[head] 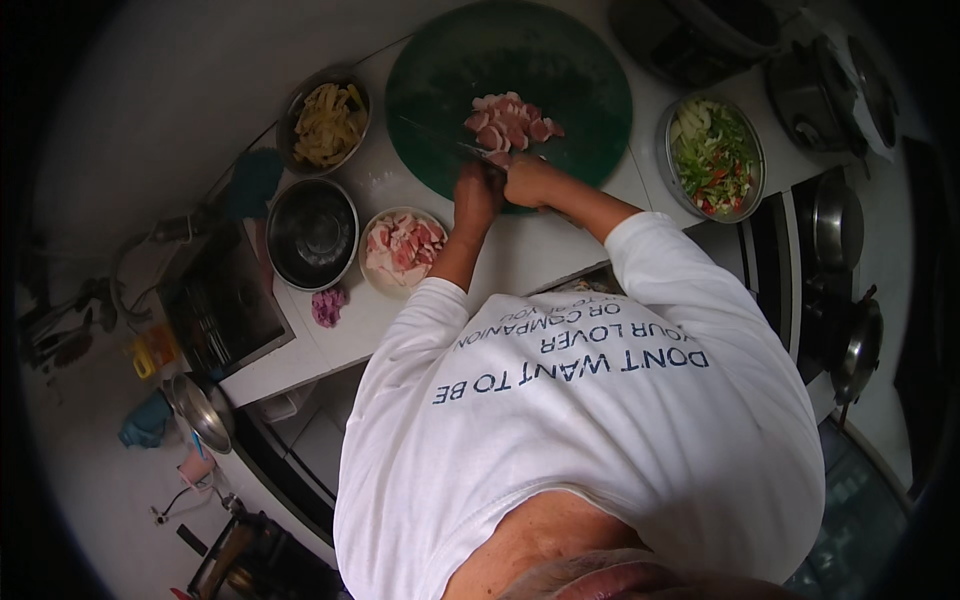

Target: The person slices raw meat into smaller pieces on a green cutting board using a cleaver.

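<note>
Over the near edge of a round green cutting board [435, 82], my two hands are close together. My right hand [531, 182] grips a knife [471, 148], its thin blade slanting towards the far left across the board. My left hand [478, 196] is beside the blade with its fingers curled; whether anything is under them is hidden. Pieces of cut raw meat [514, 124] lie in a heap just beyond the knife. Left of my left forearm, a pale bowl [369, 271] holds more sliced raw meat [405, 244].
A dark metal bowl [313, 232] and a bowl of yellowish strips [328, 124] stand at left, near a purple cloth-like bundle [328, 306] and a sink [225, 307]. At right are a metal bowl of cut green and red vegetables [712, 154] and dark pots [806, 97].
</note>
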